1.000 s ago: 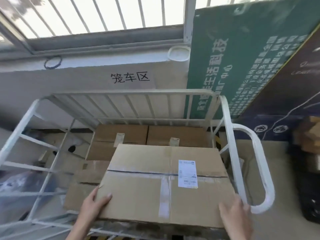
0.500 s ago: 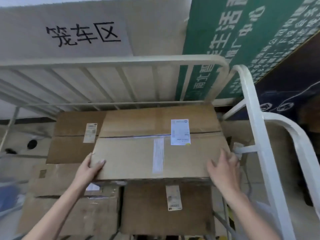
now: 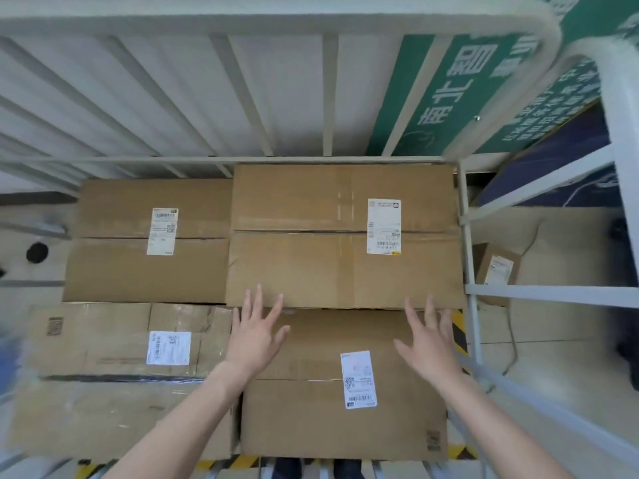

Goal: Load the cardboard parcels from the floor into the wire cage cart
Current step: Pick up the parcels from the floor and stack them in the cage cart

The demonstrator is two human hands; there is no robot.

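A large cardboard parcel (image 3: 311, 257) with a white label lies at the back right of the white wire cage cart (image 3: 465, 236), against the rear bars. My left hand (image 3: 256, 335) hovers flat, fingers spread, just in front of its near edge. My right hand (image 3: 427, 340) does the same near its right corner. Neither hand grips anything. Another parcel (image 3: 148, 243) sits beside it at the back left. Two more parcels fill the front: one at the left (image 3: 114, 375), one at the right (image 3: 345, 409) under my forearms.
A small labelled parcel (image 3: 496, 269) lies on the floor outside the cart's right side bars. Green and dark signboards (image 3: 460, 98) lean against the wall behind. Yellow-black striped tape (image 3: 458, 326) marks the floor under the cart.
The big parcel went from held above the cart's front to lying at the back right. Both hands let go of it and now hover open at its near edge.
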